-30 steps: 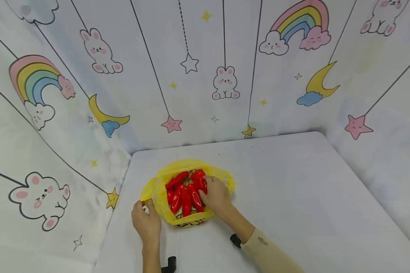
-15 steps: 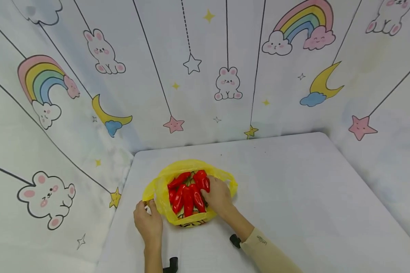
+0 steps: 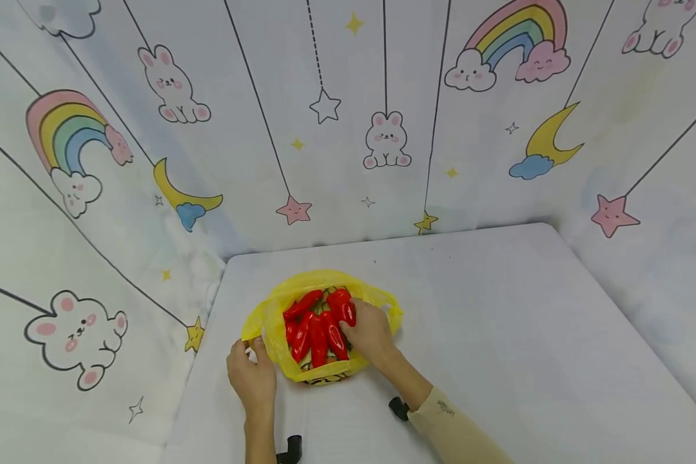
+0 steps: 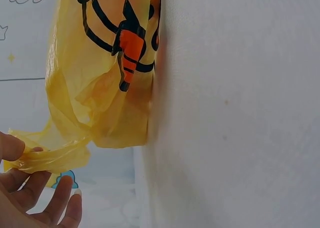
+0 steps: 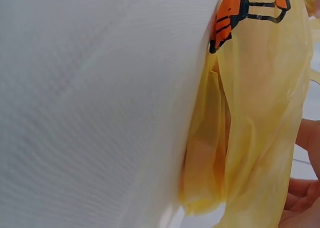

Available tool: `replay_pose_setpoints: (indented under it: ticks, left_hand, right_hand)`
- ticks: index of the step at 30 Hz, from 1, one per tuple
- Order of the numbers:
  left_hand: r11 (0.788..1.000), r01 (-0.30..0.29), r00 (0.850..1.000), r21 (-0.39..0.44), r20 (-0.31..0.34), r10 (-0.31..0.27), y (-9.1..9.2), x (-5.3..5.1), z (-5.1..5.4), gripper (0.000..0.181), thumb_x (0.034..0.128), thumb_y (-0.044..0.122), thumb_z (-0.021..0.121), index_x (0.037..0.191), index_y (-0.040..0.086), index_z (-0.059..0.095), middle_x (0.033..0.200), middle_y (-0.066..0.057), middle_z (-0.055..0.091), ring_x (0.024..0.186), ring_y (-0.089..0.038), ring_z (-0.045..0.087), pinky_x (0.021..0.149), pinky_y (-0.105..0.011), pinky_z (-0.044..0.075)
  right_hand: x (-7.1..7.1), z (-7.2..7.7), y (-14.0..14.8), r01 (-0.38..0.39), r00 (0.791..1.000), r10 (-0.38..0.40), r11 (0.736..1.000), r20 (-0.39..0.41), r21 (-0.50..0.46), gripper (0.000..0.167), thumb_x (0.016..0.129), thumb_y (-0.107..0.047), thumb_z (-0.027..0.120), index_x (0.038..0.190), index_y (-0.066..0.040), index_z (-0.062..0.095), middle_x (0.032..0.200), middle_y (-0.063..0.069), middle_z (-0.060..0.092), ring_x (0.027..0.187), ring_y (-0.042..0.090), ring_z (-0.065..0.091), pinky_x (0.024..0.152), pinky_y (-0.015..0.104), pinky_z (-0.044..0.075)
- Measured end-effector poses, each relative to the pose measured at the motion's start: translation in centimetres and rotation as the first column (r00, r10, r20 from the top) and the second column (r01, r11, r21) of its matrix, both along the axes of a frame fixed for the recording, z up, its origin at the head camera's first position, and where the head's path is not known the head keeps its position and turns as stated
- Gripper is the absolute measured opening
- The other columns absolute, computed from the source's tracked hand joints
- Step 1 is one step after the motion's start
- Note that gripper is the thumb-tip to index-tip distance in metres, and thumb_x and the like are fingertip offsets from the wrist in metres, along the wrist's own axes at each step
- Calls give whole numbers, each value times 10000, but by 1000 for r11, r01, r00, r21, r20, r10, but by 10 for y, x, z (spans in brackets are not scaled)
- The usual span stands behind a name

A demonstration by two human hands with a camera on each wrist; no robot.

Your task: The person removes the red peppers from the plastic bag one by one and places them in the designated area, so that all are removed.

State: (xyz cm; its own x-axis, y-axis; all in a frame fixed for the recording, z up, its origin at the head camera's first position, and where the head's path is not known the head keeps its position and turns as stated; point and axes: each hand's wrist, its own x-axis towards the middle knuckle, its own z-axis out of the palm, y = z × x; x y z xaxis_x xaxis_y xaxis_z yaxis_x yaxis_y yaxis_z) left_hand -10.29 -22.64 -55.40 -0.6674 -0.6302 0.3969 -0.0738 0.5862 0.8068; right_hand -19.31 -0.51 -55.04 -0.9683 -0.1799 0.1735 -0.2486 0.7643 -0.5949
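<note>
A yellow plastic bag stands on the table with its mouth spread, and several glossy red peppers lie inside. At the bag's left my left hand pinches the gathered handle; in the left wrist view the thumb and fingers hold the handle, pulled out sideways. My right hand reaches over the right rim and grips the red pepper at the upper right, thumb below and fingers above. In the right wrist view the bag covers most of the right hand.
The white table extends to the right of the bag. Behind and beside it hangs a white cloth printed with rabbits, stars and rainbows. A black wrist mount juts beside the left forearm, another mount by the right.
The whole head view has shifted slightly from a second ago. Both hands, the bag and the peppers keep nearly the same places relative to one another.
</note>
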Motion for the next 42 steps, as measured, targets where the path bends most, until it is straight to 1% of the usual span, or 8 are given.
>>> replay_pose_setpoints:
  ticks: [4, 10, 18, 23, 29, 33, 36, 42]
  left_hand:
    - [1000, 0, 1000, 8, 12, 0, 1, -1, -1, 249, 1048, 128, 595, 1138, -100, 640, 1123, -267, 660, 1096, -466, 565, 947, -544, 414]
    - [1000, -6, 1000, 18, 25, 5, 2, -1, -1, 256, 1055, 139, 587, 1141, -97, 636, 1127, -265, 657, 1110, -466, 559, 961, -560, 413]
    - [1000, 0, 1000, 20, 29, 0, 4, 0, 1, 258, 1064, 144, 570, 1148, -91, 634, 1138, -265, 652, 1125, -464, 554, 968, -565, 410]
    - [1000, -1, 1000, 6, 18, 1, 5, 1, 1, 257, 1058, 135, 581, 1146, -101, 634, 1131, -274, 656, 1113, -459, 557, 963, -564, 412]
    - [1000, -6, 1000, 3, 11, 6, 5, 0, 0, 256, 1054, 131, 584, 1140, -104, 638, 1126, -274, 661, 1106, -453, 560, 960, -570, 415]
    - [1000, -11, 1000, -3, 2, 11, 6, 0, 0, 252, 1048, 125, 591, 1126, -109, 642, 1116, -278, 665, 1096, -454, 564, 954, -579, 416]
    - [1000, -11, 1000, -8, -14, 11, 7, -1, 0, 243, 1043, 109, 593, 1118, -116, 642, 1107, -284, 666, 1085, -462, 568, 945, -586, 415]
    - [1000, -3, 999, -18, -42, 2, 6, -2, -2, 222, 1032, 88, 599, 1092, -121, 644, 1086, -285, 669, 1071, -479, 571, 929, -585, 419]
  right_hand:
    - [3, 4, 1, 1, 1000, -1, 1000, 3, -12, 569, 888, -289, 847, 1344, -17, 641, 1216, 141, 738, 1056, 274, 722, 885, 408, 598]
    - [7, 9, 3, -4, 1000, 4, 999, -18, -34, 553, 879, -268, 854, 1326, -10, 654, 1193, 146, 747, 1024, 274, 736, 842, 403, 610]
    - [13, 14, 7, -23, 999, 20, 998, -38, -61, 546, 876, -264, 858, 1312, 3, 664, 1123, 129, 765, 925, 223, 745, 744, 338, 618]
    - [19, 18, 11, -40, 998, 35, 996, -58, -78, 534, 866, -238, 867, 1290, 22, 673, 1081, 129, 771, 885, 209, 744, 717, 313, 613]
    - [25, 24, 15, -35, 999, 30, 991, -40, -126, 542, 872, -240, 863, 1310, 13, 668, 1065, 117, 770, 851, 185, 738, 658, 254, 596]
    - [28, 27, 18, -24, 999, 20, 991, -33, -128, 545, 869, -243, 865, 1311, 3, 665, 1047, 104, 765, 834, 178, 730, 639, 254, 593]
    - [29, 27, 20, -17, 1000, 14, 991, -27, -131, 543, 868, -247, 865, 1314, -10, 664, 1044, 91, 761, 826, 175, 728, 627, 237, 585]
    - [31, 30, 27, -35, 999, 29, 989, -45, -144, 518, 881, -258, 852, 1302, -19, 667, 1009, 62, 762, 772, 125, 699, 611, 184, 550]
